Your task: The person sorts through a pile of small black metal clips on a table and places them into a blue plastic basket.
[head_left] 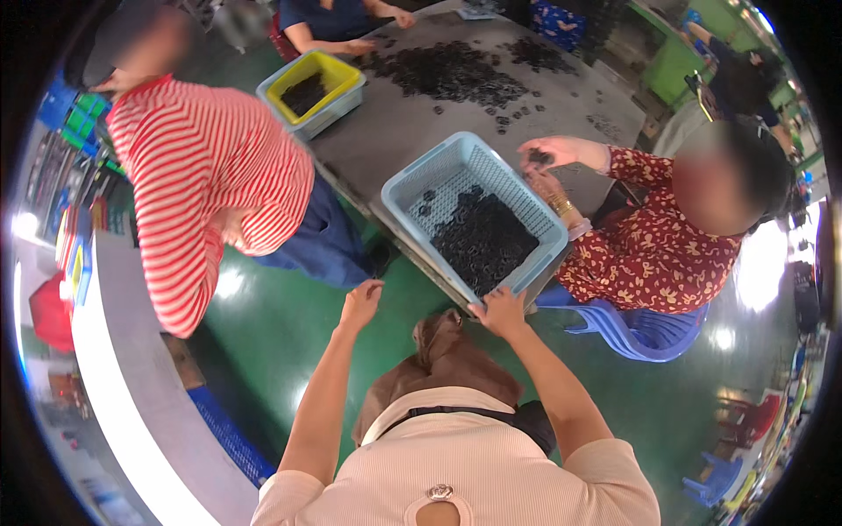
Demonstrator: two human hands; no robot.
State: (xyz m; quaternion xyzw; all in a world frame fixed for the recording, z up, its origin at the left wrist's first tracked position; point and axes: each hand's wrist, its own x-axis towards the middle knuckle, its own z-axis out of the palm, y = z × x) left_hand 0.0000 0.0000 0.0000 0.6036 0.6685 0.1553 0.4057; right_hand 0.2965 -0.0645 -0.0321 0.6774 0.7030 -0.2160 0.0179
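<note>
A light-blue plastic basket (410,186) with perforated walls rests at the near corner of the dark table, tilted in my view. Many small black ring-like parts (487,241) cover much of its bottom. My right hand (502,311) grips the basket's near rim, fingers curled over the edge. To the left of it, my left hand (360,304) hangs in the air over the green floor, apart from the basket. Its fingers are curled in, and nothing shows in them. Beyond the basket's right side, a co-worker's hands (545,167) hold a few black parts.
Heaps of black parts (447,74) lie on the table (377,131). A yellow basket (329,66) inside a light-blue one stands at the table's left edge. A person in a striped shirt (210,167) stands left; another sits right on a blue plastic chair (645,337).
</note>
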